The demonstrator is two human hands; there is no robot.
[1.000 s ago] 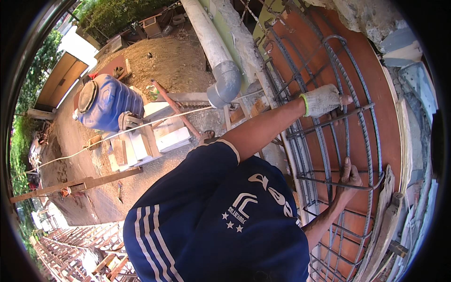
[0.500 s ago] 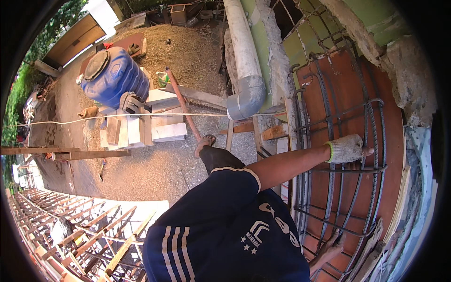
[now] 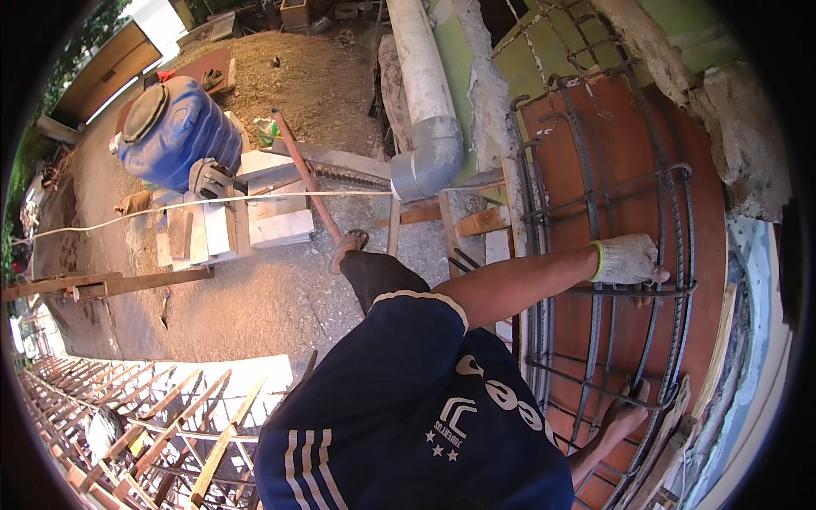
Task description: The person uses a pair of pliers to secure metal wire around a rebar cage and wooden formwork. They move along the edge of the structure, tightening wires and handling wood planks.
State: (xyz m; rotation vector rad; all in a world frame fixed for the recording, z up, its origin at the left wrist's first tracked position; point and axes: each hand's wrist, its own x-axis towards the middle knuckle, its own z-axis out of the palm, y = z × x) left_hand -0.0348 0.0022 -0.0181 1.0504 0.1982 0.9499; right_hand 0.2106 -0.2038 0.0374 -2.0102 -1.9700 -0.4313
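Note:
A cage of ribbed steel reinforcing bars [image 3: 595, 336] with bent stirrups runs down the right side, in front of a reddish-brown board [image 3: 557, 166]. My left hand [image 3: 627, 260], in a grey-white knitted glove with the fingertips bare, is closed around a long bar where a stirrup crosses it. Lower down, my right hand [image 3: 625, 412] looks bare and reaches between the bars. Its fingers are drawn together just under another stirrup. Bars partly cover them, and what they hold cannot be made out.
A blue plastic barrel [image 3: 187, 132] stands upper left beside pale blocks [image 3: 285, 228]. A grey pipe elbow [image 3: 435, 153] comes down the wall. A thin cord [image 3: 280, 194] stretches across the yard. Wooden framing [image 3: 170, 416] fills the lower left. Broken concrete [image 3: 748, 136] edges the board.
My right hand has moved up the cage to the stirrup. The left glove stays at the same crossing. The view has shifted, so the yard slides left.

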